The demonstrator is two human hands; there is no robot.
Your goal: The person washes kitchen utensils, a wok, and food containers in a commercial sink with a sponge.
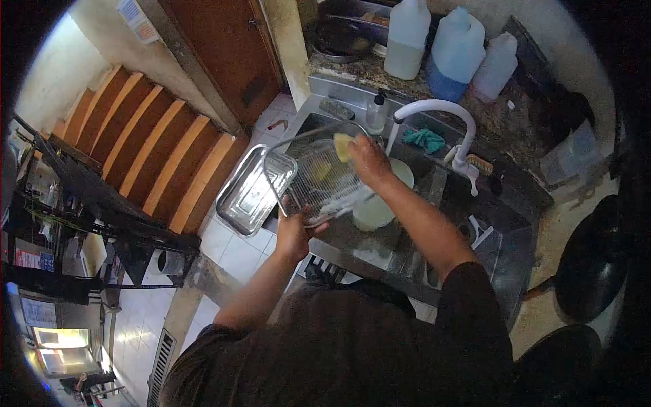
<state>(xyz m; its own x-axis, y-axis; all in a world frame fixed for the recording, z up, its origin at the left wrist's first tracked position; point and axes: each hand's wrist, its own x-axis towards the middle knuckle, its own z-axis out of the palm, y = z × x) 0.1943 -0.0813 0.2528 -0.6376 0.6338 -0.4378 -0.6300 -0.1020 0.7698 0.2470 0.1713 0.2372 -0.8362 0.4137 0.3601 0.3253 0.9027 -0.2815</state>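
My left hand is closed on the lower edge of a large wire mesh strainer, which is tilted up over the sink. My right hand grips a yellow sponge at the strainer's upper right part. Behind the strainer stands a pale green tub, partly hidden. Water runs from the white curved faucet close to my right hand. A shiny rectangular steel tray lies to the left of the strainer.
A pump bottle and a green cloth sit along the sink's back ledge. Several plastic jugs line the shelf above. Dark pans hang at right. Wooden steps rise at left, beside a black rack.
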